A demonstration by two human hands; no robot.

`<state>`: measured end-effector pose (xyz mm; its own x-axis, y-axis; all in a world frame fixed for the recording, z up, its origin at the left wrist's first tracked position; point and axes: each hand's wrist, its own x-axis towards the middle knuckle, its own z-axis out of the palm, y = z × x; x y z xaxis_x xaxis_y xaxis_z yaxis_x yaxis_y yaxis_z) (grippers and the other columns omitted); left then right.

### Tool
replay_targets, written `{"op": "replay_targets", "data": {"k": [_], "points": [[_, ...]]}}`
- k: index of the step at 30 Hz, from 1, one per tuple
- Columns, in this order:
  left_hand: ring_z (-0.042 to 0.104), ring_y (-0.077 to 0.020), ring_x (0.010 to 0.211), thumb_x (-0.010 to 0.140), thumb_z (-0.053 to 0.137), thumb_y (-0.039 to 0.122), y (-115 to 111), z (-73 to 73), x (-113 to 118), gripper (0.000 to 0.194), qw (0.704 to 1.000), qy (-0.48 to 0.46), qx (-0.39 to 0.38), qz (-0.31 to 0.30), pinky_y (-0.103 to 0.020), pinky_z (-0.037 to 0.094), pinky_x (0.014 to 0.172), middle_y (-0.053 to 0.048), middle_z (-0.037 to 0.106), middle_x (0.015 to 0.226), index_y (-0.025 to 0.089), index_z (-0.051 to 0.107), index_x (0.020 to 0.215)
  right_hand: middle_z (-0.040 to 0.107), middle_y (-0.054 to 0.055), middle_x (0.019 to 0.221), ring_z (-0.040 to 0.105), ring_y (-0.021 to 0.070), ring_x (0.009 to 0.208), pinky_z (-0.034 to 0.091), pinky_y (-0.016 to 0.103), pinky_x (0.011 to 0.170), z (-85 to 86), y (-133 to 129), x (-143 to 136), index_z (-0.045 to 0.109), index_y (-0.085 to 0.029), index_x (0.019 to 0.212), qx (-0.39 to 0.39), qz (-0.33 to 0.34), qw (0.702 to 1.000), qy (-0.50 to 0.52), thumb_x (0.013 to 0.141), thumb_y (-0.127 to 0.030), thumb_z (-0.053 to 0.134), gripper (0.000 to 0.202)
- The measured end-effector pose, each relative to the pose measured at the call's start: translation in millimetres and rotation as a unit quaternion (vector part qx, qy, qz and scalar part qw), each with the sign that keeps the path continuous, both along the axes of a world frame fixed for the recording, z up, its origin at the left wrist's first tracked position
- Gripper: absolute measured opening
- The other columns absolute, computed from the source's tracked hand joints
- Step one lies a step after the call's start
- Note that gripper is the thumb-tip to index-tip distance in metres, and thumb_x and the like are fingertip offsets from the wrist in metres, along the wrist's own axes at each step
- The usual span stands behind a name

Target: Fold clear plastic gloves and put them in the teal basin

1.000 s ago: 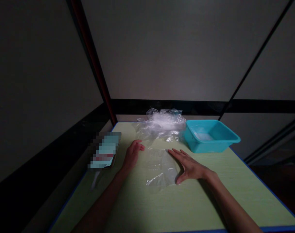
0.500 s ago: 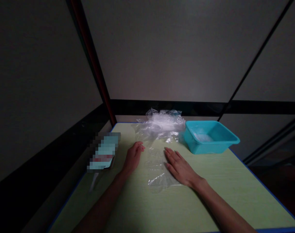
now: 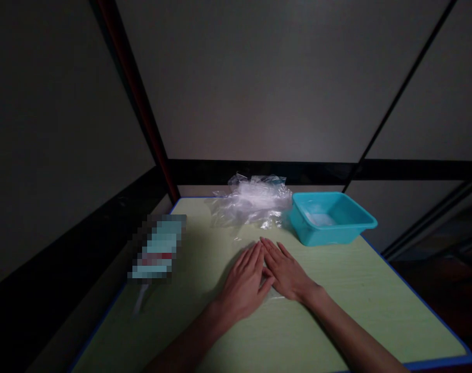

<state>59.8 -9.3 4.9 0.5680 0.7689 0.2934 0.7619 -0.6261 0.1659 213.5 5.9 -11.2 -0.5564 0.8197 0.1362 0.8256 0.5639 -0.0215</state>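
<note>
A clear plastic bag (image 3: 276,296) lies flat on the pale green table (image 3: 321,331), mostly hidden under both hands. My left hand (image 3: 244,282) rests palm down over it with the fingers stretched forward. Beside it, touching at the fingertips and thumb, my right hand (image 3: 288,272) lies flat, fingers extended. Neither hand grips anything. Beyond the fingertips sits a crumpled heap of clear plastic bags (image 3: 255,199).
A turquoise basin (image 3: 337,235) with something whitish inside stands at the back right, beside the heap. On the left is a phone-like object with a blurred-out screen (image 3: 160,246), with a pale stick-like piece (image 3: 140,299) below it. Walls rise behind and left.
My left hand has moved right onto the clear bag, its fingers now stretched out against my right hand. The right hand stays flat. The whole view has shifted slightly.
</note>
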Motion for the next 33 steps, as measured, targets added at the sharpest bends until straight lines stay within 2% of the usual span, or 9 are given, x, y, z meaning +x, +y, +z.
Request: {"op": "replay_targets", "data": {"k": [3,11,18,28,33], "points": [[0.023,-0.024,0.126,0.082,0.039,0.043,-1,-3.2,2,0.062,0.999,0.037,0.001,-0.004,-0.038,0.024,0.102,-0.016,0.027,0.136,0.004,0.029,0.129,0.016,0.013,0.14,0.014,0.0208,0.128,0.019,0.041,0.103,0.1,0,0,0.024,-0.009,0.133,-0.003,-0.003,1.0,-0.007,0.088,-0.032,0.029,0.051],[0.021,-0.0248,0.127,0.083,0.027,0.053,7,-10.7,-8,0.067,0.997,0.08,-0.01,-0.012,-0.039,0.022,0.102,-0.017,0.026,0.137,0.004,0.028,0.129,0.017,0.014,0.139,0.013,0.0208,0.128,0.016,0.04,0.104,1.2,-1,0,0.022,-0.006,0.134,-0.01,-0.004,1.0,0.014,0.089,-0.038,0.024,0.054],[0.019,-0.0255,0.127,0.083,0.03,0.052,9,-13.2,-19,0.064,0.997,0.072,0.015,-0.019,-0.042,0.02,0.102,-0.015,0.026,0.137,0.007,0.03,0.129,0.016,0.012,0.14,0.013,0.021,0.128,0.016,0.041,0.104,2.1,-1,1,0.021,-0.008,0.134,-0.014,-0.001,0.999,0.03,0.089,-0.04,0.023,0.055],[0.017,-0.0265,0.128,0.082,0.031,0.053,9,-15.0,-31,0.067,0.996,0.087,0.007,-0.003,-0.041,0.019,0.102,-0.016,0.023,0.138,0.006,0.03,0.129,0.014,0.013,0.14,0.012,0.0223,0.128,0.016,0.042,0.103,4.9,-2,0,0.019,-0.007,0.135,-0.025,-0.006,1.0,0.015,0.089,-0.041,0.023,0.057],[0.018,-0.0279,0.127,0.076,0.037,0.06,11,-17.3,-34,0.076,0.997,0.071,0.011,0.024,-0.042,0.021,0.101,-0.018,0.025,0.137,0.005,0.031,0.128,0.016,0.012,0.14,0.013,0.0217,0.128,0.017,0.042,0.103,3.5,-2,1,0.02,-0.009,0.135,-0.016,-0.01,0.999,0.028,0.089,-0.041,0.024,0.056]]}}
